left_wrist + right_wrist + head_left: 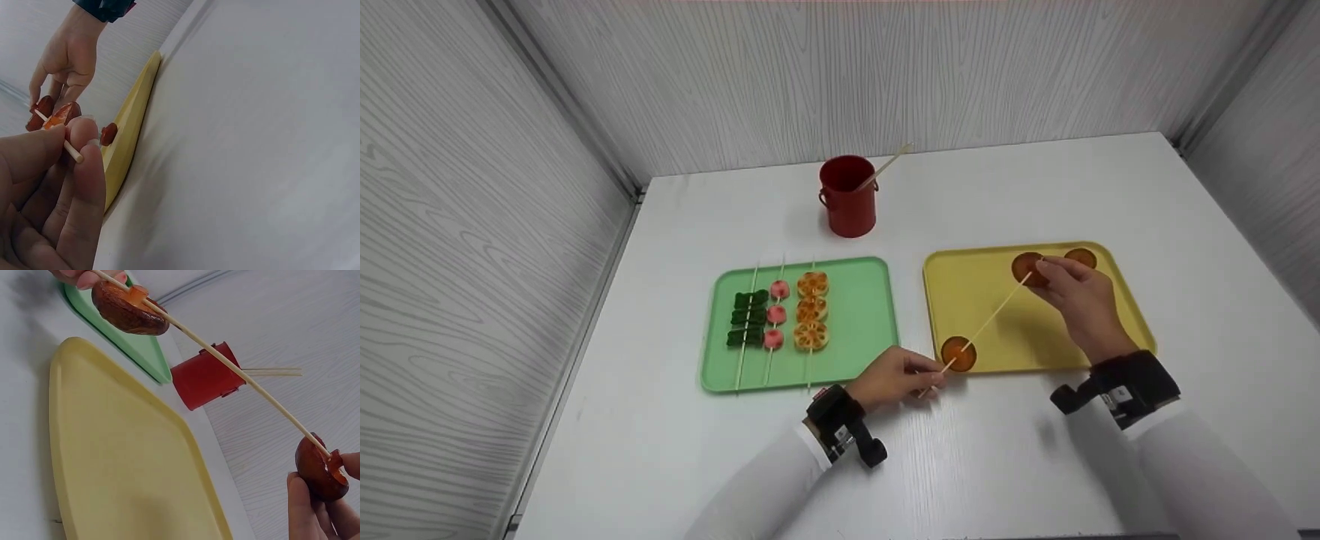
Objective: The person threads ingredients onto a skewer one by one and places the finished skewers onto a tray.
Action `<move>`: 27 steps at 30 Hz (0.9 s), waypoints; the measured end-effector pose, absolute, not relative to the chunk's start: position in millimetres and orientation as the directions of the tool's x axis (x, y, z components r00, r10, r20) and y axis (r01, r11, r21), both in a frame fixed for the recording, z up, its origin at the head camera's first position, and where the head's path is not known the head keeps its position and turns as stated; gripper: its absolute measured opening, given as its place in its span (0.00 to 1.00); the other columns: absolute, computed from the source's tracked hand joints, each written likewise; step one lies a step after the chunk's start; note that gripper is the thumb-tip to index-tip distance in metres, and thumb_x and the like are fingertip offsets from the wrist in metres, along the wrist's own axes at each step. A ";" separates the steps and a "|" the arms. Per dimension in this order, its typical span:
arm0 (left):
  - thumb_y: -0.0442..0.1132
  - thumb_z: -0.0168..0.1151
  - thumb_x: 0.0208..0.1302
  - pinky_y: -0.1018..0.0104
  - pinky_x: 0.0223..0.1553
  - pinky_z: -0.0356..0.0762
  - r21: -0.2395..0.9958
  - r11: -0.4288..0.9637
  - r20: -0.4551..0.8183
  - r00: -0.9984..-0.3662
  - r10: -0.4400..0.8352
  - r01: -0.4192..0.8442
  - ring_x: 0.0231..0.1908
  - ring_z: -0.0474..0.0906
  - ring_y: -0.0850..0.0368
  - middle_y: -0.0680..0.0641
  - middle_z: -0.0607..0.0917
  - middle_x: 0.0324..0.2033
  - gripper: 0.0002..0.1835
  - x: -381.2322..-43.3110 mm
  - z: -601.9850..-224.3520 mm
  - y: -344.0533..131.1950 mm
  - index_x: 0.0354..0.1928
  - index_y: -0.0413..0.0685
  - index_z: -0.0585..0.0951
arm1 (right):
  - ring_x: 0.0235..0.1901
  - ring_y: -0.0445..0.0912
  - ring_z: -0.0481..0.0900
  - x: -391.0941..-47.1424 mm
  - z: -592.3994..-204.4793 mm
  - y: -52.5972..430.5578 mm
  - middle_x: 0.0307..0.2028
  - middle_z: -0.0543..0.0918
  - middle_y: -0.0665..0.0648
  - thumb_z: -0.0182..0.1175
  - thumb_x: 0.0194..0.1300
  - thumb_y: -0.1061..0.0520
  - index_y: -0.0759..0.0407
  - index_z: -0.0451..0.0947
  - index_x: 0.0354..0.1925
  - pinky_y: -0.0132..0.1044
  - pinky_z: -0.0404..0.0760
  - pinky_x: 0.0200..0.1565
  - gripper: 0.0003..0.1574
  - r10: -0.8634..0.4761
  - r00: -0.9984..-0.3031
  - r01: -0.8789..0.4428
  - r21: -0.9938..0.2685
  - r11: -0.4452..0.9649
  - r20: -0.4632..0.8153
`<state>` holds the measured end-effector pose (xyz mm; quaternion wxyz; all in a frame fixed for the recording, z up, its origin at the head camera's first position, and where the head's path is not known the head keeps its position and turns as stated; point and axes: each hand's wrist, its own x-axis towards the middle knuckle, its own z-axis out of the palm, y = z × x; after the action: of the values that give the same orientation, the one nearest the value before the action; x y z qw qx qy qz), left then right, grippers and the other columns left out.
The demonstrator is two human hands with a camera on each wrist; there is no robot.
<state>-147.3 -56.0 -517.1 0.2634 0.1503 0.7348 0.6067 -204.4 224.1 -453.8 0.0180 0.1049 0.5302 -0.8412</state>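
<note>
My left hand point(894, 379) pinches a thin wooden skewer point(994, 315) near its lower end, between thumb and fingertips. A brown mushroom point(129, 312) sits on the skewer close to that hand, pierced through its stem. With thumb and fingers, my right hand point(1081, 304) holds a second mushroom point(315, 467) at the skewer's far end, the stick meeting its stem. Whether the tip has gone through cannot be told. Both hands are raised over the yellow tray point(975, 277), where another mushroom point(1081, 258) lies in the far right corner.
Left of the yellow tray lies a green tray point(859, 315) bearing skewers of dark green pieces point(748, 316), pink balls point(776, 314) and lotus slices point(811, 308). A red bucket point(849, 210) with loose skewers point(889, 163) stands behind. Wood-grain panels point(840, 82) border the table.
</note>
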 end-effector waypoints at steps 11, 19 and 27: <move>0.32 0.64 0.64 0.69 0.30 0.83 0.970 0.218 -0.203 -0.837 0.508 -0.103 0.26 0.80 0.63 0.38 0.87 0.36 0.11 -148.2 -512.7 -50.7 0.47 0.35 0.84 | 0.35 0.44 0.86 -199.5 -459.2 213.2 0.34 0.84 0.55 0.66 0.61 0.65 0.61 0.83 0.35 0.34 0.83 0.46 0.02 0.067 -0.981 0.136 -0.896 -0.422 -0.180; 0.31 0.64 0.64 0.63 0.34 0.85 0.976 0.191 -0.186 -0.842 0.507 -0.100 0.26 0.80 0.63 0.35 0.86 0.37 0.11 -150.8 -512.1 -47.9 0.47 0.35 0.84 | 0.36 0.44 0.86 -191.0 -468.2 199.3 0.34 0.84 0.54 0.67 0.62 0.62 0.60 0.82 0.37 0.35 0.83 0.46 0.04 0.036 -0.983 0.154 -0.919 -0.363 -0.179; 0.30 0.62 0.65 0.68 0.33 0.83 0.981 0.165 -0.178 -0.842 0.509 -0.107 0.26 0.80 0.62 0.33 0.86 0.38 0.12 -152.8 -509.9 -46.4 0.49 0.32 0.83 | 0.36 0.43 0.85 -182.5 -476.2 187.0 0.35 0.84 0.52 0.66 0.63 0.60 0.60 0.80 0.39 0.33 0.83 0.46 0.06 0.014 -0.976 0.202 -0.926 -0.318 -0.218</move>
<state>-152.8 -46.4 -509.9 0.2441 0.1390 0.7231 0.6311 -182.5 187.0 -476.2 0.0583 0.0930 0.5809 -0.8065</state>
